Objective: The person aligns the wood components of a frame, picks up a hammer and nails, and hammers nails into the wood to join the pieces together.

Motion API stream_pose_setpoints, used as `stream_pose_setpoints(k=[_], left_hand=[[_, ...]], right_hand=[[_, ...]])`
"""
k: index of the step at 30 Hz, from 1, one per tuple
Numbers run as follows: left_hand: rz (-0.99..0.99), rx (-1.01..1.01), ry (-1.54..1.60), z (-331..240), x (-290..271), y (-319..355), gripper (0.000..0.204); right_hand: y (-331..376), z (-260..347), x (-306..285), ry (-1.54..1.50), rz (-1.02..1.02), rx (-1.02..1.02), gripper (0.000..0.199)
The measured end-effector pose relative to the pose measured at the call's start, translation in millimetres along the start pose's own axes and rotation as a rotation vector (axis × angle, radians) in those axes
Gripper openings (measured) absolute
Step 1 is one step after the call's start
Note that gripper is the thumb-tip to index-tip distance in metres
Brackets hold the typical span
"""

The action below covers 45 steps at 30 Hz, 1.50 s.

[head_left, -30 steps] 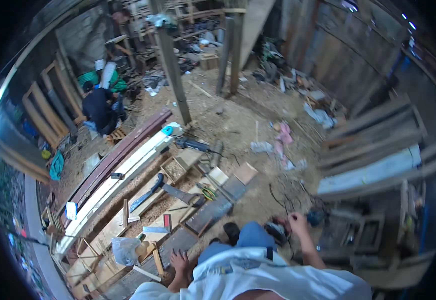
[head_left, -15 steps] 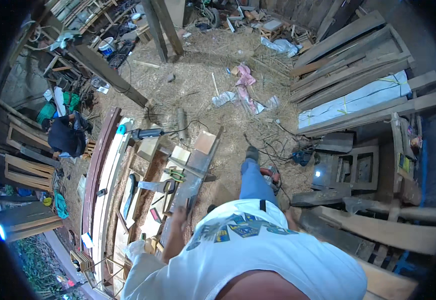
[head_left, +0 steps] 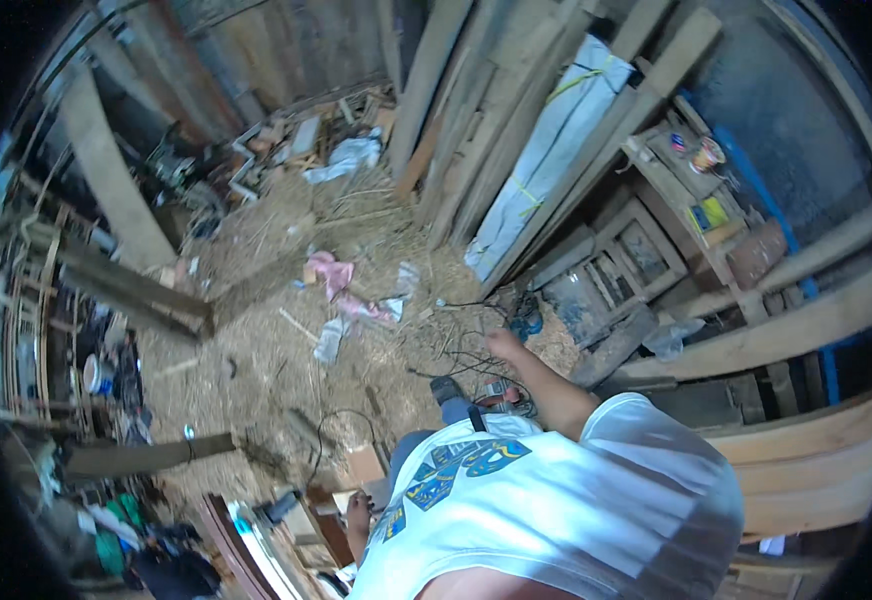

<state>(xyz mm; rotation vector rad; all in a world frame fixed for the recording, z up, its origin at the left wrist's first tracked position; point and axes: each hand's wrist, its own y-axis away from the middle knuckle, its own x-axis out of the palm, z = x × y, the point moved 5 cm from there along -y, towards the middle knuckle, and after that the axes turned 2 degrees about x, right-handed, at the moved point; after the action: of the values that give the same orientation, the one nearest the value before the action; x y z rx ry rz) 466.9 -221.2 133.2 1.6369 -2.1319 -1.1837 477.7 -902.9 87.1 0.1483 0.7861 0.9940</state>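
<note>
My right arm reaches forward, with my right hand (head_left: 502,346) over the littered floor beside black cables (head_left: 461,350). Just past it sits a blue power tool (head_left: 526,322). The fingers of that hand are too small and blurred to read. Low in the view, my left hand (head_left: 358,512) hangs by the edge of the workbench, next to a pale wood piece (head_left: 365,463). Its fingers look bent, but their grip is unclear. A red and grey power tool (head_left: 501,392) lies on the floor by my shoe (head_left: 445,389).
Long planks (head_left: 466,130) and a white wrapped bundle (head_left: 546,150) lean at the upper right. A shelf (head_left: 676,190) holds small containers. Pink cloth (head_left: 334,275) lies on the straw-strewn floor. Wooden posts (head_left: 136,285) stand at left. Another person (head_left: 171,572) is at the lower left.
My view has swung to the right, so the workbench and its tools have slid to the lower left. My right arm has come up and forward, bringing my right hand over the floor.
</note>
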Motion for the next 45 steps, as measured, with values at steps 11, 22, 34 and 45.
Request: stream_pose_setpoints(k=[11, 22, 34, 45], left_hand=[[0.435, 0.222, -0.859, -55.6, -20.1, -169.0, 0.033], [0.328, 0.167, 0.055, -211.5, -109.2, -297.8, 0.032], [0.295, -0.074, -0.526, -106.4, -187.4, -320.9, 0.047], [-0.060, -0.427, -0.050, -65.3, -218.9, -256.5, 0.046]], right_hand=[[46.2, 101.2, 54.6, -0.016, 0.094, 0.021, 0.025], [131.7, 10.7, 98.3, 0.059, -0.046, 0.472, 0.032], [5.0, 132.1, 145.5, 0.156, -0.067, 0.397, 0.028], [-236.8, 200.7, 250.9, 0.297, 0.528, -0.112, 0.038]])
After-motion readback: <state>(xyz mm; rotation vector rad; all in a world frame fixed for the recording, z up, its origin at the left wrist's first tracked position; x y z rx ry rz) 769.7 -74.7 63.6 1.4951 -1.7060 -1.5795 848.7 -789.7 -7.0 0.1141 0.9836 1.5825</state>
